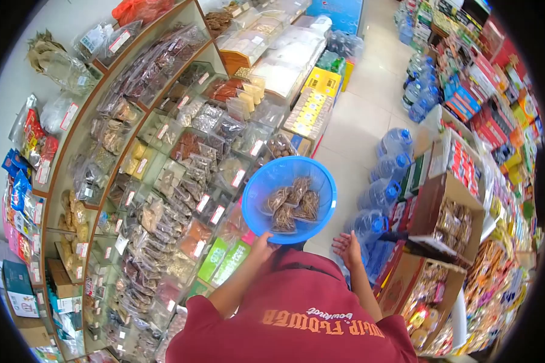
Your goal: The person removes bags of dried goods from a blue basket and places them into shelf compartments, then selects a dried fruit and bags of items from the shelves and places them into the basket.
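Pinching near-left rim of blue basket (284,169) w/ left hand (262,246); can't tell exact finger placement under rim, partly hidden; holding right hand (347,249) out w/ fingers spread & slightly bent, nothing in it, near basket but apart from rim; holding basket in front of chest, round, so w/o any clear long axis; carrying in it approx. 4 clear bags (298,196) of thin brown dried strands, bunched tog. around middle of basket bottom; lying fwd & a bit right of left hand, fwd & left of right hand, so nearer to left; touching no bag w/ either; seeing bagged dried goods (194,181) in rows to left, lg. water bottles (378,192) & cardboard box (429,212) to right, tiled floor (360,103) ahead betw. them.
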